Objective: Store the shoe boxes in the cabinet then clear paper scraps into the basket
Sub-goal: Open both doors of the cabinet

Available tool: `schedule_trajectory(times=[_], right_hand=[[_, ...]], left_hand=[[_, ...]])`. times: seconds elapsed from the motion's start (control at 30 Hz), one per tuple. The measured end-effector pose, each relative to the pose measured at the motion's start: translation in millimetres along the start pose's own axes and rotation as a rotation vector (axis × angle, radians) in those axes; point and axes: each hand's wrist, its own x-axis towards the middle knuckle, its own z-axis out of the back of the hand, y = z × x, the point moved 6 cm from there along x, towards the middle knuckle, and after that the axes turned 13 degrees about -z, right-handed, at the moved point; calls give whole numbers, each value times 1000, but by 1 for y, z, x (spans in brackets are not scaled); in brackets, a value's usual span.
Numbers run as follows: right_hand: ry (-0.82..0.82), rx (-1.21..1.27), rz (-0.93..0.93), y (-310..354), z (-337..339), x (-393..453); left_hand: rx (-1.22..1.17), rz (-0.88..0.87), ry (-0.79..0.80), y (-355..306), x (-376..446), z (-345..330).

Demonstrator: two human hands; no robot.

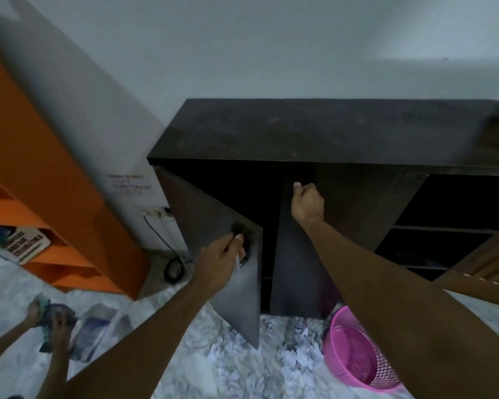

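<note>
Your left hand grips the knob of the cabinet's open left door. Your right hand is clenched at centre frame, seemingly around the right door's handle.

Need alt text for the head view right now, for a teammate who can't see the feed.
Both hands grip the two doors of a dark cabinet: the left hand holds the left door swung partly open, the right hand is fisted at the right door. Paper scraps litter the floor beside a pink basket.
</note>
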Motion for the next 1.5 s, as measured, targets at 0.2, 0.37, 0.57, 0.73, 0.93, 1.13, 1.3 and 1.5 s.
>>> schedule_trajectory(times=[0.2,0.37,0.57,0.73,0.93,1.13,1.3,1.5], right_hand=[[34,-14,-16,-1,0,1],[52,-25,-10,0,3,-9],[17,-40,35,-18,12,-26],[-19,-40,22,-45,22,-53],[-192,5,-15,-75,52,-121],[-375,121,-54,-147,113,-176],[-413,217,-91,-180,146,-211],[-457,272,-248,-200,161,-226]], left_hand=[[-187,96,-79,7,-51,27],[-260,130,-199,19,-68,40],[-239,158,-188,26,-80,48],[-340,183,-189,28,-91,62],[-360,198,-153,56,-100,89],[-344,229,-136,57,-101,101],[-354,192,-172,65,-100,106],[-277,193,-173,84,-109,105]])
